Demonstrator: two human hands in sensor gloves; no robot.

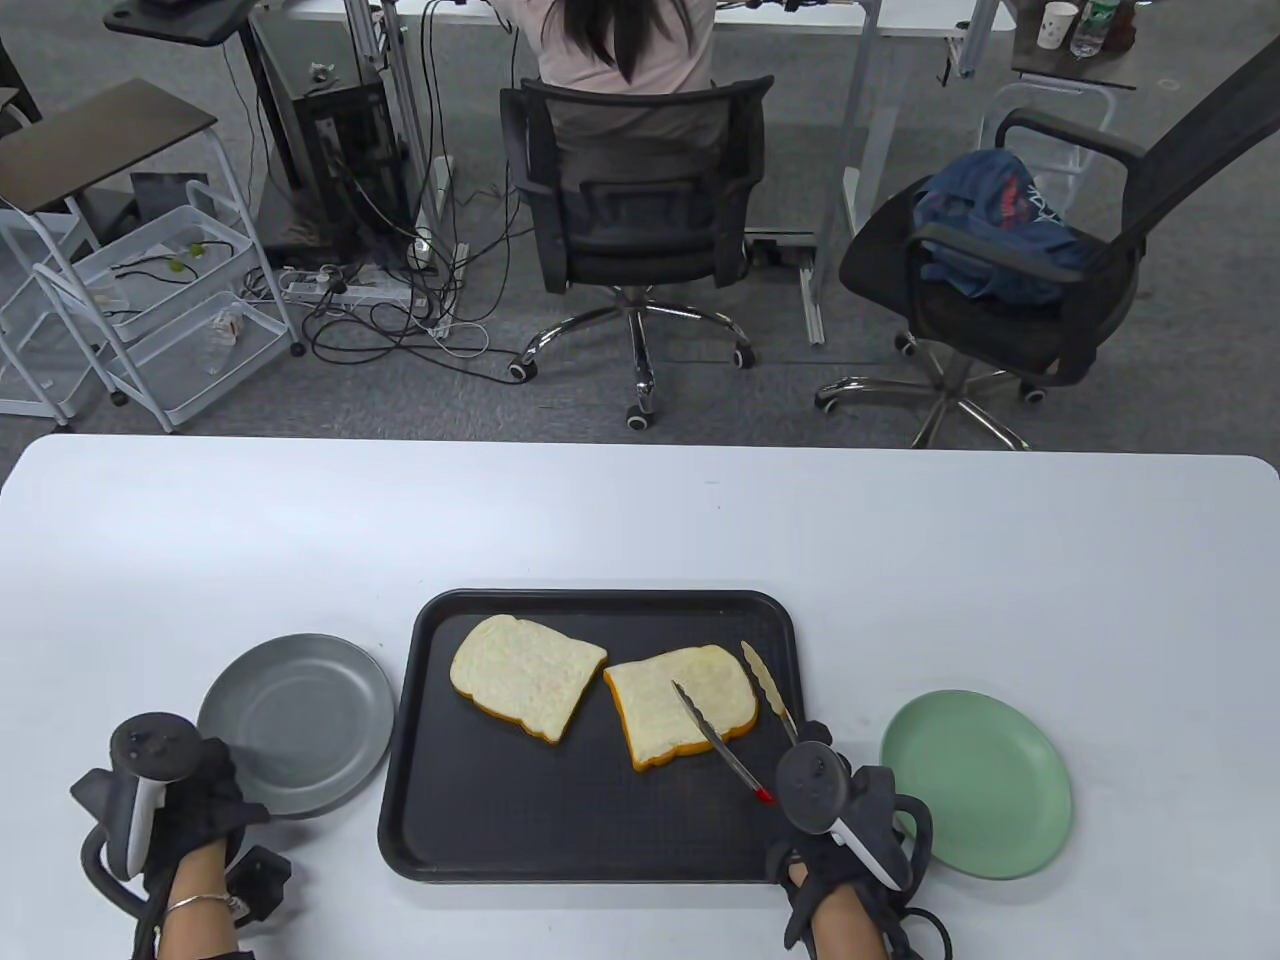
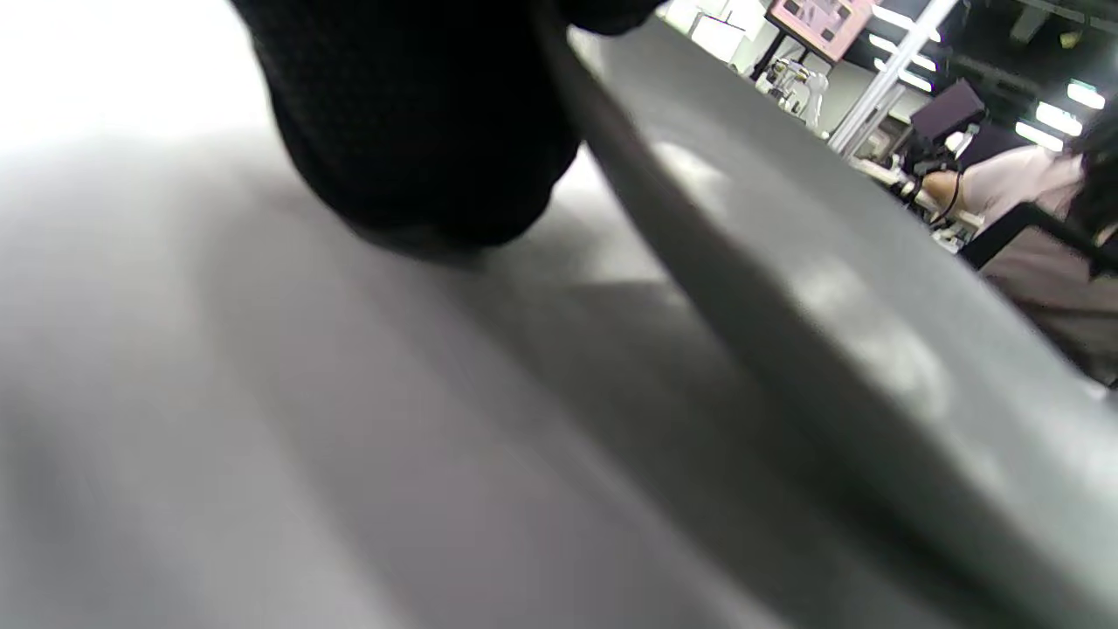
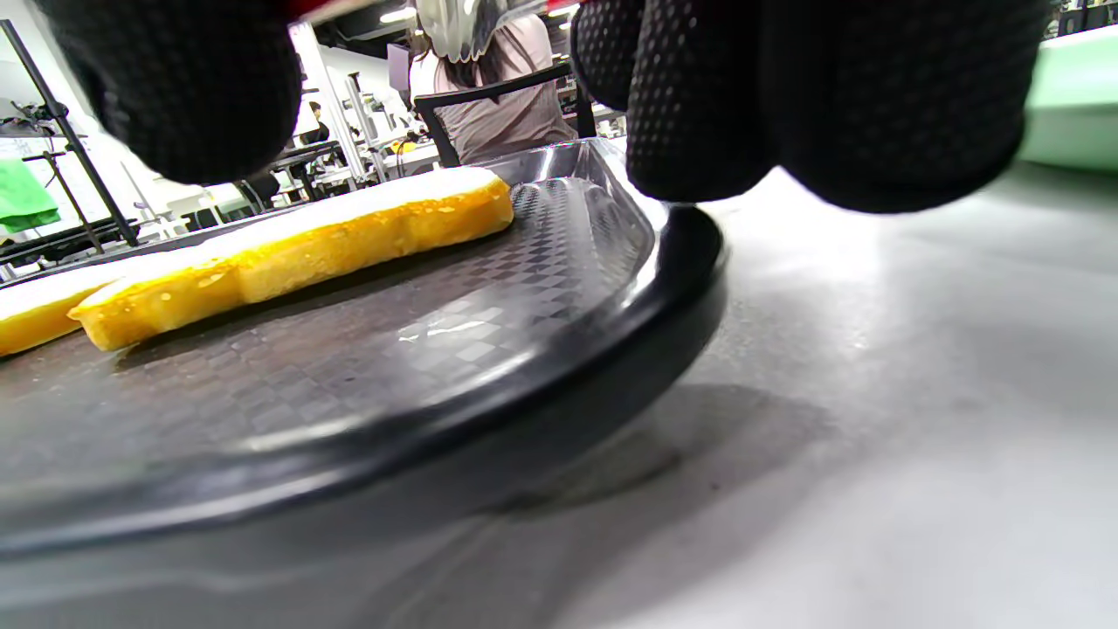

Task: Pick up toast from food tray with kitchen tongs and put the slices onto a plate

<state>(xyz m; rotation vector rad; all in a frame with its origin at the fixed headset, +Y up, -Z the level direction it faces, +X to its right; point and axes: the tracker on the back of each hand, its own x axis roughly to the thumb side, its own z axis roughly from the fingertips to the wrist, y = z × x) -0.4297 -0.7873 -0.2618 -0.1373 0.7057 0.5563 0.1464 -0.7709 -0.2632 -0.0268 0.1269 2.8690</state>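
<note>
Two toast slices lie on the black tray (image 1: 560,830): one at the left (image 1: 525,675), one at the right (image 1: 665,715). My right hand (image 1: 835,800) grips metal tongs (image 1: 722,748) at the tray's near right corner. The tongs are spread, with one arm over the right slice and the other just to its right. The right wrist view shows that slice (image 3: 297,240) side-on, beyond my curled fingers (image 3: 786,96) and the tray rim (image 3: 524,376). My left hand (image 1: 190,810) holds the near left rim of the grey plate (image 1: 300,715), whose rim (image 2: 830,332) runs past my gloved fingers (image 2: 419,131).
A green plate (image 1: 975,785) sits right of the tray, close beside my right hand, and shows as a pale edge (image 3: 1070,105). Beyond the table's far edge stand office chairs, a seated person (image 1: 625,50) and a wire cart.
</note>
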